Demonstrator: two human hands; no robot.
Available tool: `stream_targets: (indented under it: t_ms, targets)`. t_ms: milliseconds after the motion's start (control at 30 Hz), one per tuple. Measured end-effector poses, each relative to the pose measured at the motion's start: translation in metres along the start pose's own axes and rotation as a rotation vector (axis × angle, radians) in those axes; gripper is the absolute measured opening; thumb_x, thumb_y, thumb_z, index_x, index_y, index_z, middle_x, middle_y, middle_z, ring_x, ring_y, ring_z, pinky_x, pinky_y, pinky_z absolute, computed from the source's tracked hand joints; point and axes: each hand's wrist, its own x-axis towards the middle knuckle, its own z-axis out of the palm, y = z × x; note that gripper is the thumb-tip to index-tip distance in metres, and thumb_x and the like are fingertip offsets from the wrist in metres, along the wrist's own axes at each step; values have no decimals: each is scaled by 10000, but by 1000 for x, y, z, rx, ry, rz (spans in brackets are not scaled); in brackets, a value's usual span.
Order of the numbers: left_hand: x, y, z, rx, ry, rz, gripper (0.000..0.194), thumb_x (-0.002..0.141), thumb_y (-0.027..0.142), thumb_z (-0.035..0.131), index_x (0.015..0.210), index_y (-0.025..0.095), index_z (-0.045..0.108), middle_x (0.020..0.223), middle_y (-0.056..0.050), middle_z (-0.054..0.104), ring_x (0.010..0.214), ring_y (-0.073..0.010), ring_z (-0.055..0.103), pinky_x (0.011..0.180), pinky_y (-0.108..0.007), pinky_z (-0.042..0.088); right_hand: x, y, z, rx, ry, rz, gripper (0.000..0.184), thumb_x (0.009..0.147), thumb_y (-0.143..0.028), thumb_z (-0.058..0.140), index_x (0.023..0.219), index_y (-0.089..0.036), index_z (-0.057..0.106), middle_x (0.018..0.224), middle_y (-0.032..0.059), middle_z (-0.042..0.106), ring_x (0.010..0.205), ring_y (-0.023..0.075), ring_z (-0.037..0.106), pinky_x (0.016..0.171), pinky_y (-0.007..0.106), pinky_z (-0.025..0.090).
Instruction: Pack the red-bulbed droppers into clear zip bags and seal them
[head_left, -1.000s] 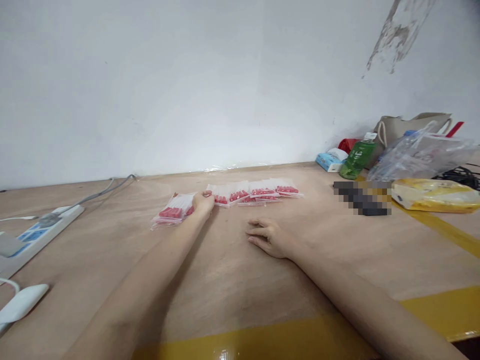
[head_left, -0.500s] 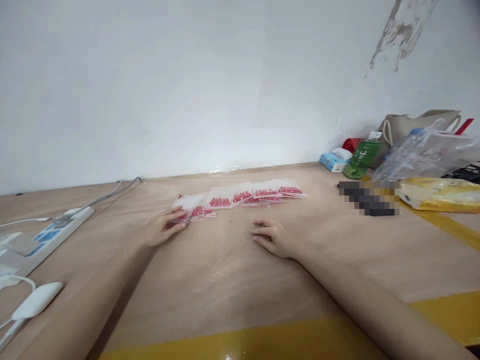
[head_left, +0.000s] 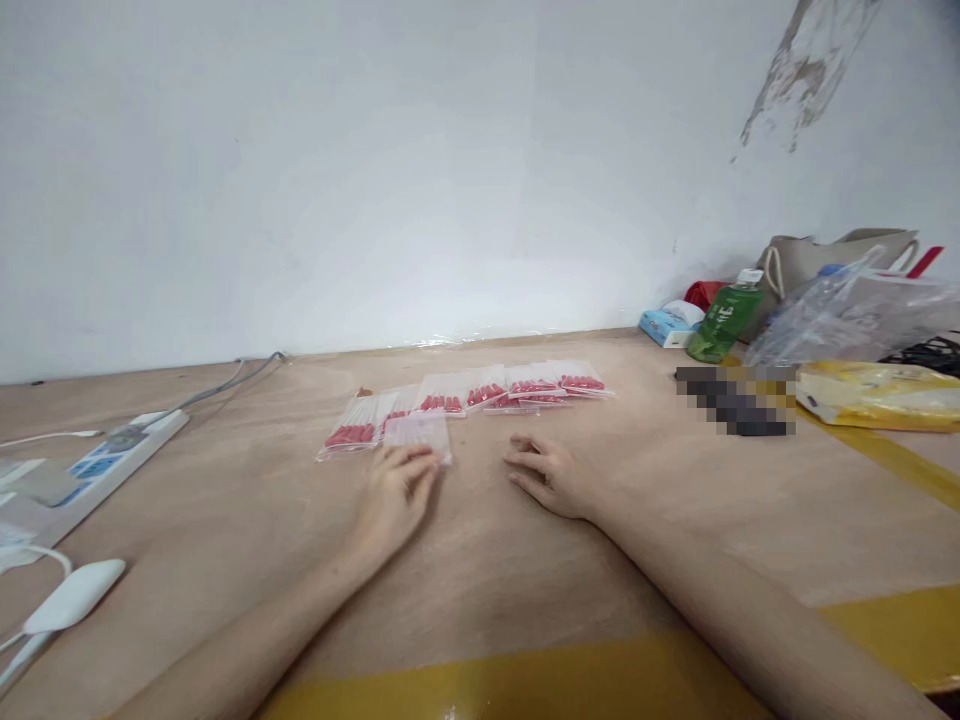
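My left hand (head_left: 401, 490) is closed on the near edge of a small clear zip bag (head_left: 420, 430), thumb and fingers together. Its lower part is hidden by the fingers, so I cannot tell what is inside. Just beyond lies a row of similar zip bags with small red pieces in them: one bag (head_left: 351, 430) at the left end, one (head_left: 442, 395) in the middle and one (head_left: 581, 380) at the right end, several overlapping. My right hand (head_left: 547, 475) rests on the table (head_left: 480, 580), fingers loosely apart and holding nothing, nearer than the row.
A power strip (head_left: 112, 465) with cables and a white adapter (head_left: 75, 597) occupy the left. To the right are a blurred dark object (head_left: 731, 400), a green bottle (head_left: 724, 320), a tissue pack (head_left: 667, 325), a yellow packet (head_left: 877, 395) and plastic bags (head_left: 855, 310). A wall (head_left: 375, 180) stands behind.
My left hand has moved right and nearer from the row's left end, bringing a zip bag with it. A bag with red pieces now shows where it was. My right hand has hardly moved.
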Motion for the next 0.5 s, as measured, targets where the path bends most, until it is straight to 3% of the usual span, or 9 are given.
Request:
stream_targets:
  t_ms: [133,267,367,500]
  targets:
    - [-11,36,33,11,-125,158,207,845,220,502,956,256,673,973,-42,624,898,-200,534,805,-376,446,-3,2,-4,-53,50,-80,434,812,-294,520,1238,-234,463,1238,122,464,953,199,546,804,367,476]
    - [3,43,59,-112,-164,206,217,828,177,519,998,226,646,1034,-55,588,960,-192,539,829,-351,468,-6,5,-2,-101,63,-131,352,819,-280,511,1169,-243,521,1157,104,523,872,175,570,766,340,480]
    - [13,36,64,-156,-182,284,274,809,148,530,1064,211,606,1070,-64,574,998,-195,537,859,-350,466,-6,9,0,-126,92,-96,286,827,-214,480,1099,-209,568,1093,106,560,856,170,582,739,317,478]
    - [10,18,53,-72,-134,341,281,819,170,523,1093,200,580,1063,-73,579,970,-190,561,829,-341,490,-4,12,1,-136,140,-68,185,822,-206,495,938,-205,640,979,78,607,787,146,583,689,277,455]
